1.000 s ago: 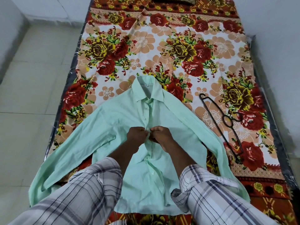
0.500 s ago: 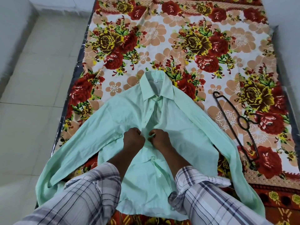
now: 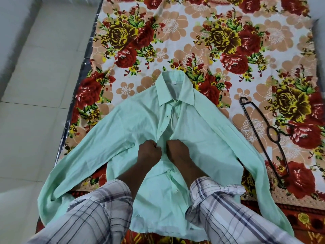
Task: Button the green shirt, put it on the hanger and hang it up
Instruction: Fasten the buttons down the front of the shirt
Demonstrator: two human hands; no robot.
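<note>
Head view: buttoning is in hand on the pale green cotton shirt [image 3: 202, 138], spread front-up on the red-and-peach floral bedsheet [image 3: 175, 32]. The left hand [image 3: 149, 153] and right hand [image 3: 177, 151], fingers curled tight, each pinch a placket edge at mid-chest of the shirt. Above them the shirt front gapes, so the next move is likely to seat this button and then work toward the collar. The thin black plastic hanger [image 3: 268, 135] lies just right of the shirt.

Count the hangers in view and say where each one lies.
1. The black hanger lies flat on the flowered bedsheet, right of the green shirt. Others may lie outside the view.
</note>
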